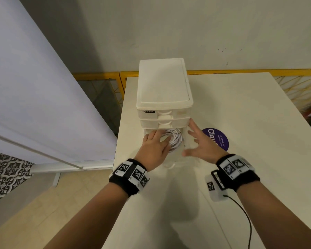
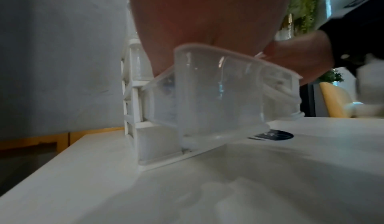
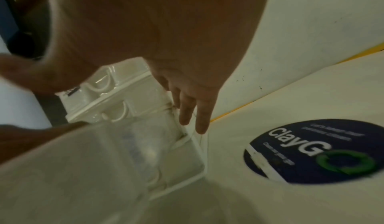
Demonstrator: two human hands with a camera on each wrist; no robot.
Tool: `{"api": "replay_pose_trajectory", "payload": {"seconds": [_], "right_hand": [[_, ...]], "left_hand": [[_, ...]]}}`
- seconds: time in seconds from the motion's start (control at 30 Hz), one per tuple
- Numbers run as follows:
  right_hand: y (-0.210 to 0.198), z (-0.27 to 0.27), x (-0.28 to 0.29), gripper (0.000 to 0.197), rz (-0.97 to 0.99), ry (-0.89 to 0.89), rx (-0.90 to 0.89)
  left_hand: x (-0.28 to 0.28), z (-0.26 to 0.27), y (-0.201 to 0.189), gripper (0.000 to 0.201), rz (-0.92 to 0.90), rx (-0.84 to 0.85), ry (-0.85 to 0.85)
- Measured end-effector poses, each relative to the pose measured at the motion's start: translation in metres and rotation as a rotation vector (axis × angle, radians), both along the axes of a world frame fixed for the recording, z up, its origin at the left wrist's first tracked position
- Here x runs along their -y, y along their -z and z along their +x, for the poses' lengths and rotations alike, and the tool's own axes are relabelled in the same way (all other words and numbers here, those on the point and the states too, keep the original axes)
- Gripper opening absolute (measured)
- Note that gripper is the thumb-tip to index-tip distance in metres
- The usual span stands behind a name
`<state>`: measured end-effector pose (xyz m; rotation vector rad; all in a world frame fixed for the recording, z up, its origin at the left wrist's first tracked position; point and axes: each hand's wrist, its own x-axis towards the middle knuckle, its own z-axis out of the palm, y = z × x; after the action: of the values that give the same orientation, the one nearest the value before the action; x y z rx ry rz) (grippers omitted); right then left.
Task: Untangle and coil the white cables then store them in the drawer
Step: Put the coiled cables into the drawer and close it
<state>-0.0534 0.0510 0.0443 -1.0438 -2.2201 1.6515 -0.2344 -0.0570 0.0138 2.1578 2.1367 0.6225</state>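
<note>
White cables coiled and lying in the pulled-out bottom drawer of the small drawer unit.

Appears nearly done: untangling and coiling look finished, coil inside the clear drawer, drawer not yet pushed shut. Left hand resting on the near-left part of the coil with fingers laid flat, pressing rather than gripping as far as can be told. Right hand just right of the drawer, fingers spread wide and straight, holding nothing, fingertips close beside the unit's right frame; touching or not, cannot tell. Hard to judge whether every cable is in the coil or any loose end hangs out: left hand covers part of it, both wrist views blurred, drawer wall cloudy. Purple round sticker on the white table partly hidden behind the right hand.
</note>
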Motion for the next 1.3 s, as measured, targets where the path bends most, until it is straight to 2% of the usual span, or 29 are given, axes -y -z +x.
{"api": "replay_pose_trajectory", "payload": {"seconds": [0.07, 0.13, 0.2, 0.27, 0.37, 0.43, 0.5, 0.63, 0.67, 0.87, 1.0, 1.17, 1.23, 1.3], "right_hand": [[0.004, 0.008, 0.012, 0.141, 0.028, -0.079, 0.113], [0.008, 0.01, 0.019, 0.146, 0.061, -0.125, 0.185], [0.009, 0.008, 0.02, 0.144, 0.097, -0.138, 0.215], [0.01, 0.006, 0.019, 0.138, 0.135, -0.119, 0.212], [0.014, 0.005, 0.021, 0.128, 0.219, -0.094, 0.163], [0.017, 0.004, 0.023, 0.123, 0.301, -0.13, 0.154], [0.016, 0.002, 0.025, 0.117, 0.356, -0.151, 0.202], [0.014, 0.003, 0.026, 0.106, 0.394, -0.169, 0.281], [0.013, 0.004, 0.027, 0.103, 0.407, -0.171, 0.291], [0.015, -0.011, 0.024, 0.089, 0.535, -0.005, 0.354], [0.017, -0.023, 0.024, 0.08, 0.369, 0.259, 0.232], [0.018, -0.034, 0.016, 0.089, 0.255, 0.429, 0.104], [0.02, -0.041, 0.01, 0.106, 0.229, 0.505, 0.08], [0.022, -0.048, 0.003, 0.124, 0.202, 0.491, 0.068]], "left_hand": [[-0.002, -0.003, -0.002, 0.041, 0.021, 0.067, 0.002], [-0.003, -0.008, -0.005, 0.042, 0.054, 0.113, -0.01], [-0.001, -0.013, -0.011, 0.044, 0.094, 0.143, -0.014], [0.001, -0.019, -0.022, 0.041, 0.225, 0.164, -0.032], [-0.001, -0.031, -0.05, 0.038, 0.44, 0.19, -0.217], [-0.006, -0.039, -0.069, 0.043, 0.471, 0.221, -0.365], [-0.016, -0.048, -0.081, 0.053, 0.359, 0.364, -0.432], [-0.035, -0.055, -0.092, 0.071, -0.017, 0.833, -0.36], [-0.036, -0.054, -0.093, 0.073, -0.073, 0.893, -0.349], [-0.033, -0.051, -0.107, 0.068, -0.136, 0.821, -0.309], [-0.033, -0.051, -0.108, 0.069, -0.15, 0.803, -0.302], [-0.033, -0.052, -0.107, 0.07, -0.171, 0.76, -0.304], [-0.033, -0.052, -0.108, 0.07, -0.175, 0.76, -0.303], [-0.032, -0.051, -0.108, 0.07, -0.18, 0.758, -0.303]]}}
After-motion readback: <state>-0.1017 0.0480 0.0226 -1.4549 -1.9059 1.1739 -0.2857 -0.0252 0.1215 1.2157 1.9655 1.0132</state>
